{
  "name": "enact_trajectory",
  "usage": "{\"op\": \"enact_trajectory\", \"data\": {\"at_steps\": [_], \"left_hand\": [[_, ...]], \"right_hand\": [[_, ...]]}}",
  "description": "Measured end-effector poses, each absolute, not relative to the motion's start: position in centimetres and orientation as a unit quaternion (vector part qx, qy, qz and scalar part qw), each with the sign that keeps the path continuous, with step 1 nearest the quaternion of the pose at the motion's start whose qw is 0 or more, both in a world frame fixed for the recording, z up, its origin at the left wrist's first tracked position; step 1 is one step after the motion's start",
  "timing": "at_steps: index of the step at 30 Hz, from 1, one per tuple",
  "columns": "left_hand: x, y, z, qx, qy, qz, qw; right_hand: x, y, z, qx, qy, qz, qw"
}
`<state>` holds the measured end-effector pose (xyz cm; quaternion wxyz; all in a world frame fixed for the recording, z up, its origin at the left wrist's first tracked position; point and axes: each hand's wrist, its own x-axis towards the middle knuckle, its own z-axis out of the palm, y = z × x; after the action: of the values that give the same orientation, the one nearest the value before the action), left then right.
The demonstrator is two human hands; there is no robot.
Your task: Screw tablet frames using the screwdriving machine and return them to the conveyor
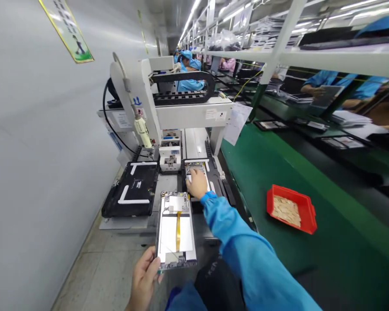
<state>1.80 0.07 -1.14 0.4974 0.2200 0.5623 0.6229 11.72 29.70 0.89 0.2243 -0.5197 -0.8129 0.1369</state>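
Note:
My left hand (145, 274) grips the lower left corner of an opened tablet (168, 235), tilted in front of the machine. Its inside faces up: white battery panels, an orange ribbon cable and a circuit board at the top end. My right hand (197, 183) reaches forward with bent fingers onto a second opened tablet (191, 166), which lies in the machine's right black fixture (216, 175); the hand and wrist hide much of it. To the left sits another black fixture (138, 183) with white L-shaped strips and no tablet in it.
A white gantry machine (192, 114) with a cream tool head (142, 131) stands ahead. On the green bench (256, 162) at right lies a red bin (306, 211) of small beige pieces. A wall (45, 151) runs along the left. Co-workers in blue sit farther off.

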Motion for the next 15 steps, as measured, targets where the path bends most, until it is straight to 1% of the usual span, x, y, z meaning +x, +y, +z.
{"op": "enact_trajectory", "data": {"at_steps": [3,6,10,15], "left_hand": [[1.3,0.2,-1.0,0.163,0.595,0.639,0.459],[1.2,0.8,-0.9,0.124,0.611,0.647,0.439],[0.7,3.2,-1.3,0.157,0.579,0.649,0.468],[0.6,10.1,-2.6,0.224,0.529,0.662,0.481]], "right_hand": [[7.8,32.0,0.1,-0.538,-0.807,0.120,0.211],[7.2,33.0,0.7,-0.546,-0.802,0.111,0.218],[10.2,34.4,3.3,-0.561,-0.778,0.125,0.253],[17.2,36.4,5.2,-0.575,-0.740,0.192,0.292]]}}
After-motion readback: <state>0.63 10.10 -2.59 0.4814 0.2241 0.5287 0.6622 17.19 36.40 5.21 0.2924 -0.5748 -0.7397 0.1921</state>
